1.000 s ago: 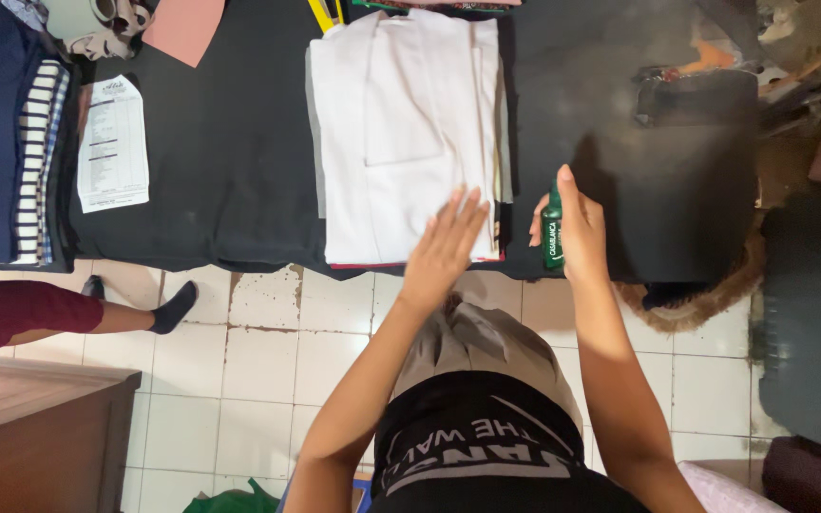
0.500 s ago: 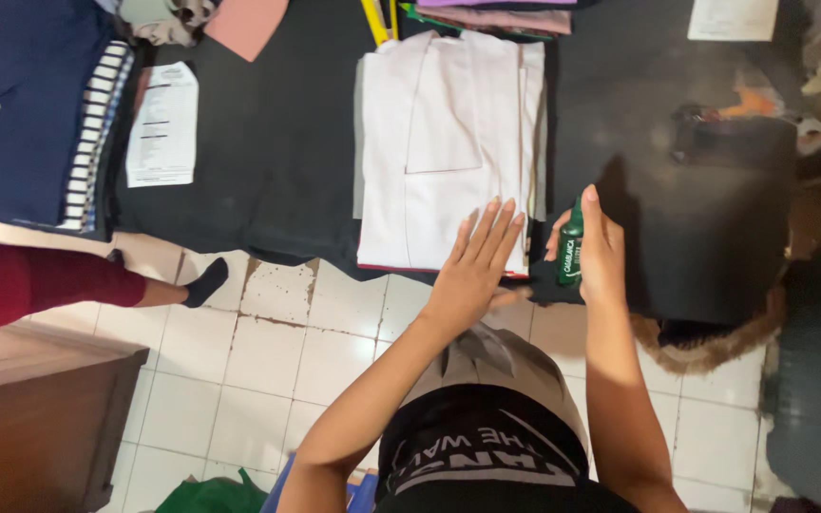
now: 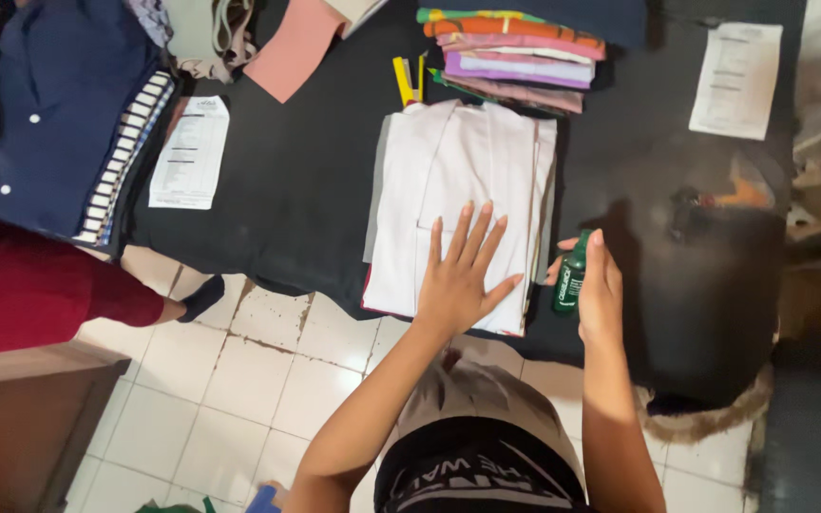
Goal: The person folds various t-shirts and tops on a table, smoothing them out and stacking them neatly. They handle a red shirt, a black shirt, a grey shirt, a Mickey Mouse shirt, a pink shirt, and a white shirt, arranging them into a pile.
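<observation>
A folded white shirt (image 3: 463, 180) lies on a black cloth-covered table (image 3: 296, 180). My left hand (image 3: 463, 271) rests flat on the near part of the shirt, fingers spread. Just right of the shirt, my right hand (image 3: 596, 290) grips a small green bottle (image 3: 570, 274), held upright above the black cloth.
A stack of folded coloured clothes (image 3: 520, 57) lies beyond the shirt, with yellow clips (image 3: 409, 81) beside it. Paper slips lie at left (image 3: 190, 152) and far right (image 3: 738, 81). Navy and striped garments (image 3: 68, 123) are piled at left. Another person's red-clad leg (image 3: 40, 294) stands on the tiled floor.
The view has shifted, so the shirt sits lower and more central. My left hand has slid further onto the shirt. My right hand keeps the green bottle.
</observation>
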